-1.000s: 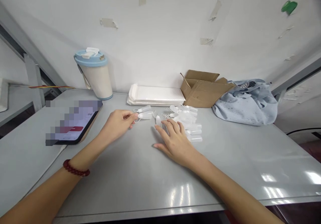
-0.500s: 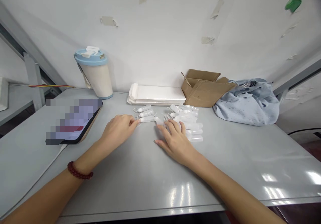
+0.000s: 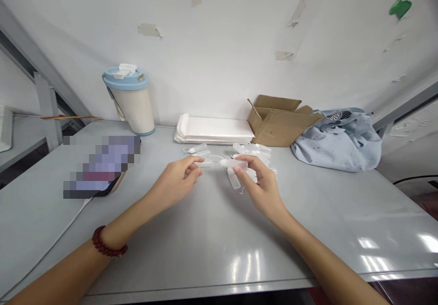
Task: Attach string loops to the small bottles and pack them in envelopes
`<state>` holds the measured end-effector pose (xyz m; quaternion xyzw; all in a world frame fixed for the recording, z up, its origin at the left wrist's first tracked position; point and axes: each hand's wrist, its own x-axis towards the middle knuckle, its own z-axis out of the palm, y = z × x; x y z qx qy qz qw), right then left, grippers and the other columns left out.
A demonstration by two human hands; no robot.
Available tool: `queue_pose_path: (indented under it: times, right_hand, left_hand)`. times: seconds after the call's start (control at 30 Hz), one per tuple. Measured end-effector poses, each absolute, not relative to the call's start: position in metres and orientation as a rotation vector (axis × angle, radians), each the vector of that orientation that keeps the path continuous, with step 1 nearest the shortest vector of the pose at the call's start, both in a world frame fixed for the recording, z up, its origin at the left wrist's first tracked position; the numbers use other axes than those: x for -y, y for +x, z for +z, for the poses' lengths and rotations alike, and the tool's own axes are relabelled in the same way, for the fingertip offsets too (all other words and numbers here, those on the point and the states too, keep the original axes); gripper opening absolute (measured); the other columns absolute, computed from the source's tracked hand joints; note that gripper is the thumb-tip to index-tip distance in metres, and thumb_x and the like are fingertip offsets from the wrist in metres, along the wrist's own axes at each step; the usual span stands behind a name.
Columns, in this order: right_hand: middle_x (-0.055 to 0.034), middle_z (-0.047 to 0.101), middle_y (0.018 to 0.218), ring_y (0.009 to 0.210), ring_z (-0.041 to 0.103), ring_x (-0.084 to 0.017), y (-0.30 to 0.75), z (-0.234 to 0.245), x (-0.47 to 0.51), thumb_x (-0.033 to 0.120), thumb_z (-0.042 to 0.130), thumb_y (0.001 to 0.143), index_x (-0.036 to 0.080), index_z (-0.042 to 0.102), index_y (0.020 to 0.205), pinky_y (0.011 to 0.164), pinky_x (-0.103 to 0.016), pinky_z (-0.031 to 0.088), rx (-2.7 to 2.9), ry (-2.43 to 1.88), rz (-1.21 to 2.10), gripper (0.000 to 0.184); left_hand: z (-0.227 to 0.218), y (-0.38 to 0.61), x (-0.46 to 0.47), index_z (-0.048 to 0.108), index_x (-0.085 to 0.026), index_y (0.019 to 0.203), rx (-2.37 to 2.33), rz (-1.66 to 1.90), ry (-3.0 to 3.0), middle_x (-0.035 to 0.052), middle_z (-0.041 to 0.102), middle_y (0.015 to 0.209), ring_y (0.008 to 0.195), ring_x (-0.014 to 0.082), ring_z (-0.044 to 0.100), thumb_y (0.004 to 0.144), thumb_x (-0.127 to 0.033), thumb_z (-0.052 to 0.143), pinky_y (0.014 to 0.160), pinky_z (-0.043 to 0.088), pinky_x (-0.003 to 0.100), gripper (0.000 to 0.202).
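the right hand (image 3: 265,186) pinches a small translucent bottle (image 3: 232,163) over the worktop (image 3: 205,241), just beside a loose pile of similar bottles (image 3: 252,149). the left hand (image 3: 174,179), thumb and forefinger parted around nothing visible, is by a short row of bottles (image 3: 199,148).

The small bottles (image 3: 234,163) are a milky, half-clear white, against a grey surface (image 3: 191,250), a plain white stack (image 3: 219,127) and a brown cardboard box (image 3: 278,128). Pale grey-blue cloth (image 3: 337,147) carries dark specks (and one patch of black-and-white stripes), while the cream tumbler (image 3: 136,111) wears a light blue lid (image 3: 126,81) with a white flap. The beaded bracelet (image 3: 108,243) is deep red, the wall (image 3: 219,59) off-white with beige tape scraps (image 3: 149,30), and the hook-like piece (image 3: 400,7) bright green.
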<state>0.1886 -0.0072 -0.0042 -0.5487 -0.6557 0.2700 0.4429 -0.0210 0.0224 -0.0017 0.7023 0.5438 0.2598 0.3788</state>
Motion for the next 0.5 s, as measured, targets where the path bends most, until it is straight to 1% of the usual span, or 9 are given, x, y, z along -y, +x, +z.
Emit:
queue_pose_path:
  times: [0.07, 0.13, 0.23, 0.33, 0.5]
  right_hand:
    - [-0.0019, 0.061, 0.083, 0.075, 0.056, -0.016, 0.1882, -0.0037, 0.0070, 0.039, 0.053, 0.087, 0.021, 0.059, 0.101, 0.053, -0.023, 0.040, 1.572, -1.335, 0.757, 0.024]
    - [-0.0014, 0.060, 0.082, 0.074, 0.055, -0.015, 0.1878, -0.0042, 0.0067, 0.039, 0.055, 0.086, 0.021, 0.060, 0.100, 0.054, -0.023, 0.040, 1.536, -1.323, 0.809, 0.024]
    - [-0.0020, 0.059, 0.083, 0.075, 0.053, -0.016, 0.1873, -0.0044, 0.0069, 0.040, 0.055, 0.085, 0.020, 0.061, 0.098, 0.055, -0.024, 0.040, 1.508, -1.331, 0.839, 0.025]
    - [-0.0030, 0.058, 0.084, 0.077, 0.052, -0.016, 0.1872, -0.0038, 0.0074, 0.040, 0.056, 0.084, 0.020, 0.062, 0.096, 0.056, -0.024, 0.040, 1.490, -1.328, 0.844, 0.025]
    - [-0.0015, 0.056, 0.078, 0.072, 0.051, -0.015, 0.1873, -0.0031, 0.0083, 0.040, 0.058, 0.083, 0.019, 0.062, 0.095, 0.058, -0.025, 0.042, 1.423, -1.300, 0.901, 0.024]
  left_hand:
    - [-0.0004, -0.0196, -0.0212, 0.059, -0.019, 0.112, -1.325, 0.677, 1.693, 0.0040, 0.067, 0.090, 0.071, 0.0169, 0.061, 0.086, -0.036, 0.043, 0.060, 0.045, 0.027, 0.035]
    - [0.0018, -0.0191, -0.0209, 0.061, -0.018, 0.108, -1.266, 0.677, 1.627, 0.0043, 0.067, 0.090, 0.068, 0.0152, 0.059, 0.086, -0.036, 0.045, 0.060, 0.045, 0.026, 0.034]
    - [0.0048, -0.0196, -0.0209, 0.065, -0.017, 0.102, -1.226, 0.670, 1.598, 0.0039, 0.067, 0.086, 0.064, 0.0143, 0.057, 0.086, -0.039, 0.046, 0.060, 0.045, 0.026, 0.033]
    - [0.0051, -0.0203, -0.0199, 0.068, -0.018, 0.090, -1.211, 0.633, 1.627, 0.0034, 0.066, 0.080, 0.063, 0.0144, 0.056, 0.085, -0.044, 0.048, 0.060, 0.044, 0.026, 0.034]
    - [0.0008, -0.0200, -0.0187, 0.065, -0.018, 0.079, -1.183, 0.613, 1.616, 0.0001, 0.062, 0.073, 0.061, 0.0124, 0.053, 0.084, -0.045, 0.052, 0.059, 0.043, 0.024, 0.030]
